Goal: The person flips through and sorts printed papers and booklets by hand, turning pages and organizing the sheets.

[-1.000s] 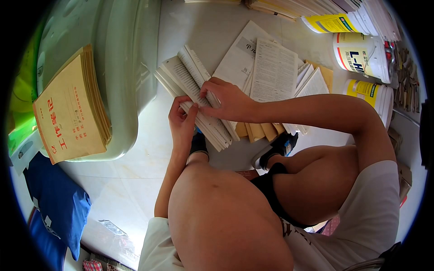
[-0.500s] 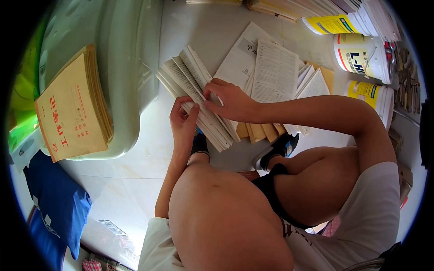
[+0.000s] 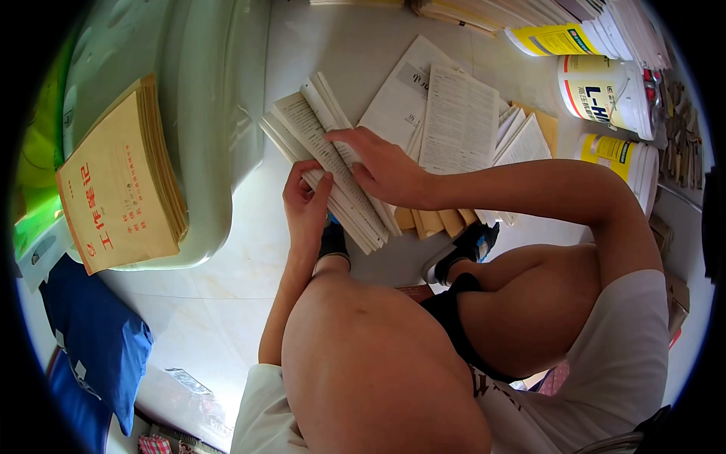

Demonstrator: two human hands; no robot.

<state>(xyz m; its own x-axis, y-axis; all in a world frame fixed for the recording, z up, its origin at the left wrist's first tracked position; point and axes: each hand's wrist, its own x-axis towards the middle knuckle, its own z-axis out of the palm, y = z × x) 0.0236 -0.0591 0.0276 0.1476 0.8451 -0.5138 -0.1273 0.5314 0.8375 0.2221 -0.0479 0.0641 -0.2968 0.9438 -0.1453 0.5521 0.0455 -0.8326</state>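
A thick printed booklet [image 3: 291, 121] lies open at a slant over the floor, in front of my left foot. My left hand [image 3: 306, 197] grips its lower-left edge, with the thumb on the pages and part of the fingers hidden. Across the right-hand pages reaches my right hand [image 3: 386, 166], its index finger stretched toward the fold and its thumb apart, touching the paper. Beside the booklet, loose printed sheets [image 3: 460, 113] lie on the floor, and brown envelopes [image 3: 431, 222] stick out beneath my right forearm.
On the left, a stack of brown envelopes with red print [image 3: 121, 178] rests on a pale green plastic bin [image 3: 208, 189]. White and yellow buckets [image 3: 601, 94] stand at the right, near paper stacks [image 3: 484, 13]. A blue bag [image 3: 98, 333] lies at lower left.
My right hand has shifted slightly left and up over the pages, its index finger now straighter. The raised pages at the fold have gone down, showing more print. My left hand stays put.
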